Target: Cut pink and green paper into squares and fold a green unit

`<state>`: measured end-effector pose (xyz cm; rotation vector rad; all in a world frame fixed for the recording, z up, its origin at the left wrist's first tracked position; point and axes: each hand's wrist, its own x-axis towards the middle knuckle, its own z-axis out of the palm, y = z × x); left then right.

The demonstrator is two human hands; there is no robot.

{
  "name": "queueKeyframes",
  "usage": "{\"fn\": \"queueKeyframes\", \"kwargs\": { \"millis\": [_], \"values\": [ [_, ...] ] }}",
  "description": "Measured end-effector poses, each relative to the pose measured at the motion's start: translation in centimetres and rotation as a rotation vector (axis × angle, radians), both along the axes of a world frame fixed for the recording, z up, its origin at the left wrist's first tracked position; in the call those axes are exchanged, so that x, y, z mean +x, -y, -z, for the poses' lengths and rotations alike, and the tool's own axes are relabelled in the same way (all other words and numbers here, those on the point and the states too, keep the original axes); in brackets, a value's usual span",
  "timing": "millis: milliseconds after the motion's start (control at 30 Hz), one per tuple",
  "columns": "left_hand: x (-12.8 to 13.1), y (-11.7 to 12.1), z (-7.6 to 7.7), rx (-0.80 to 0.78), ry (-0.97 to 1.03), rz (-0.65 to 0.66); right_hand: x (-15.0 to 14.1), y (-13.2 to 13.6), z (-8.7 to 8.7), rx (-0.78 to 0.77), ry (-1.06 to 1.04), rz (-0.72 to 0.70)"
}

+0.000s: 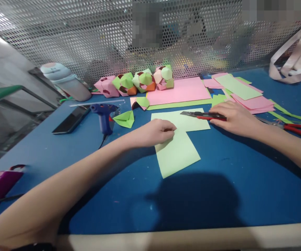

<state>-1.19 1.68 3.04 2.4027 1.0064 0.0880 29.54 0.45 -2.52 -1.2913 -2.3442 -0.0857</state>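
Two pieces of pale green paper lie in front of me, an upper sheet [197, 124] and a lower sheet [178, 155] that meet under my left hand. My left hand [162, 133] is closed on the paper, fingers curled and thumb against them; the exact grip is partly hidden. A red and black utility knife [205, 115] sits in my right hand [234, 116], its blade end pointing left over the upper sheet. Just beyond the upper sheet is a large pink sheet [182, 91] with green paper beneath it.
Left are a blue glue gun [104, 120], a phone [70, 120], a folded green piece [125, 119] and a plush-like pouch [65, 80]. Several folded paper shapes [125, 83] line the back. Right lie a paper stack [252, 101] and red-handled pliers [299, 129].
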Motion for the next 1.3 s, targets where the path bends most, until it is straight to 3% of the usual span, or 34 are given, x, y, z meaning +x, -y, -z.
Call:
{"fn": "queueKeyframes", "kwargs": {
  "millis": [200,333,467,567,633,700,867,1067,1300],
  "values": [
    [-0.4,1.4,0.7,0.394,0.130,-0.062,-3.2,3.5,-1.3,0.072,-0.039,-0.224],
    [-2.2,4.8,0.9,0.584,0.185,0.110,-5.0,5.4,-1.4,0.040,-0.011,-0.346],
    [-3.0,8.6,2.6,0.638,0.175,0.317,-6.5,6.9,-1.2,0.084,0.068,-0.537],
    [-2.7,10.3,4.1,0.466,0.130,0.233,-7.4,7.6,-0.9,0.100,0.108,-0.646],
    [-2.4,10.8,4.6,0.340,0.150,0.149,-7.7,7.8,-0.6,0.069,0.124,-0.658],
    [-2.1,11.0,4.4,0.316,0.173,0.143,-7.8,7.8,-0.4,0.042,0.144,-0.658],
    [-1.9,11.4,3.0,0.559,0.069,0.329,-8.2,7.9,-0.4,0.007,0.127,-0.628],
    [-1.6,12.3,3.1,0.786,0.035,0.394,-9.0,9.1,-1.1,-0.261,0.024,-0.477],
    [-1.4,14.4,2.7,0.904,-0.098,0.456,-8.9,10.0,-1.3,0.023,0.236,-0.576]
  ]
}}
